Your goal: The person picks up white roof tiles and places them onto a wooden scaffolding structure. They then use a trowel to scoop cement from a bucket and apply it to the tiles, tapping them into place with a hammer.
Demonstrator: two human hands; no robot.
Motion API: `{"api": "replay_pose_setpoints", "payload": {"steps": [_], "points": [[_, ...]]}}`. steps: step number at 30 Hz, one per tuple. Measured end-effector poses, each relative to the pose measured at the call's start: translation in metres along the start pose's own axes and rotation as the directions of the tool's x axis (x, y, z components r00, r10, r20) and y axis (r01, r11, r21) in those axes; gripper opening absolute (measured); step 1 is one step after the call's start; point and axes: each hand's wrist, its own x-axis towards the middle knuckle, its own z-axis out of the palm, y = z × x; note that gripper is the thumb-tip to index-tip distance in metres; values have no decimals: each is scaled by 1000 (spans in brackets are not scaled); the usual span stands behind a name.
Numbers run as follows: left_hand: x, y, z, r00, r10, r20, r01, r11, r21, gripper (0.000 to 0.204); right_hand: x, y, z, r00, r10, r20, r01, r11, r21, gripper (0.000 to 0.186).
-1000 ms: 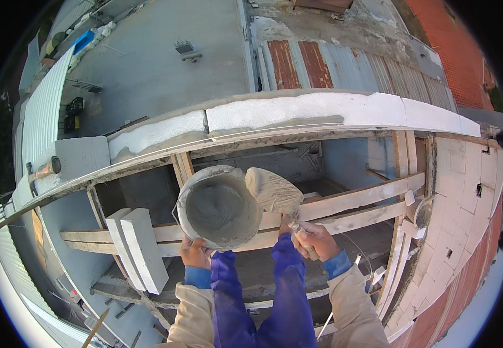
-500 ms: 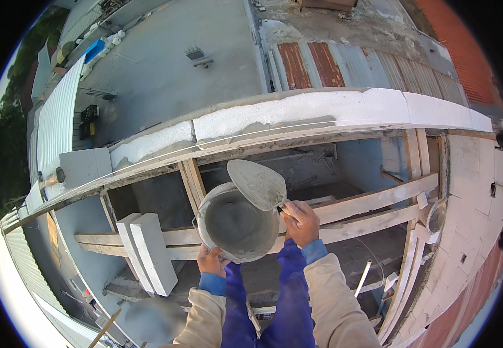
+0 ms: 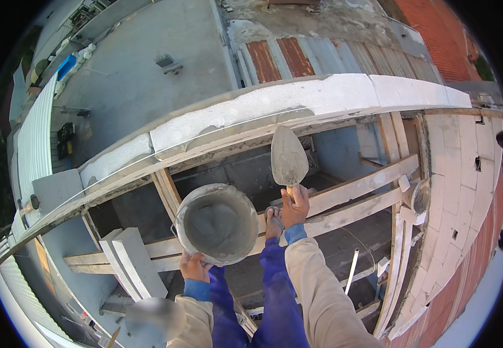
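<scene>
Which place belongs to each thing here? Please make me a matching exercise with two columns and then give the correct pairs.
Things:
1. round grey bucket of wet mortar
2. pointed steel trowel smeared with mortar
3. white block wall top
4. two loose white blocks

Places:
A. curving across the picture above both hands
B. lying on the wooden planks to the person's left
C. gripped at the rim by the left hand
D. held blade-up in the right hand

Pairs: 1-C, 2-D, 3-A, 4-B
</scene>
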Motion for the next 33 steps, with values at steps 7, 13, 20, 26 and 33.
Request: {"api": "replay_pose_setpoints", "payload": {"steps": [7,13,20,26,33], "points": [[3,6,3,987,153,56,-160,975,153,60,-68,-92,-103,662,153,733,60,965,-255,35],[23,16,2,876,439,202,-476,714,513,60,-59,-161,-47,303,379,874,261,849,-459,39],[19,66,-45,945,299,130,-325,896,302,60,-77,-185,-28,-291,367,884,-806,403,-433,30],[4,109,-112,966,259,19,-258,966,-16,51,-108,-214,-2,-429,80,900,-902,20,-432,48],[-31,128,-191,958,222,-182,-267,922,-281,57,-138,-312,119,45,-170,984,-989,132,68,66]]}}
